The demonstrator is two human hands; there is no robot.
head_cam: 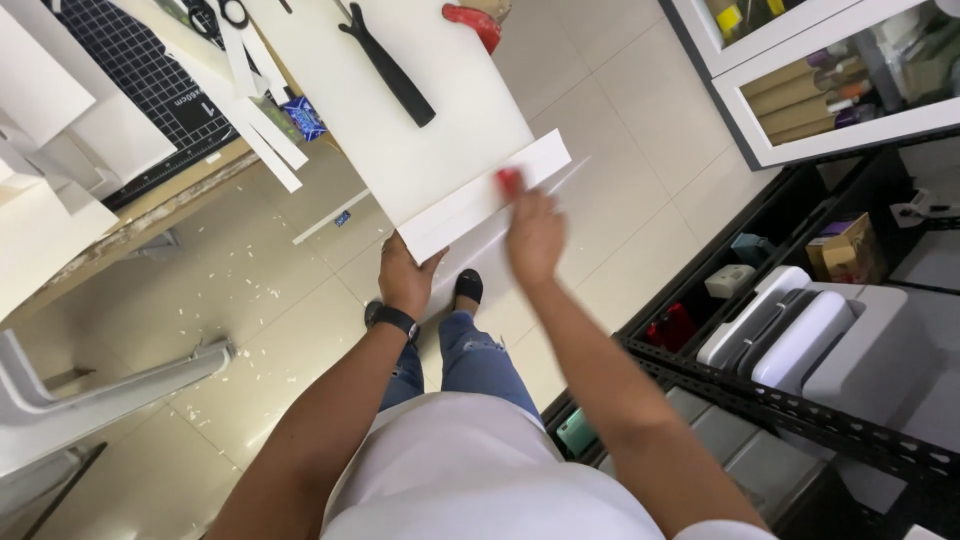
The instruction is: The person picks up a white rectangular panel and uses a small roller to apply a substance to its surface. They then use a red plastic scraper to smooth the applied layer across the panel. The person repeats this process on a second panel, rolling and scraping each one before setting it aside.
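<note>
A flat white foam board strip [485,196] carries a small red block [509,180] at its centre. At eleven o'clock lies a black cutting mat with a white grid [150,75]. At twelve, a long black-handled tool [390,68]. Beige floor tiles [620,130], speckled white.

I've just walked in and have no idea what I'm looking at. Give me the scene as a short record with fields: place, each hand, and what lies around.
place: workshop with a tiled floor, seen from above
left hand: left hand grips the near edge of a white board from below
right hand: right hand presses a small red object against a white strip on the board's edge; what the object is cannot be told
on the board: black-handled tool
left side: black cutting mat, white strips
right side: black metal shelving with grey cases
</note>
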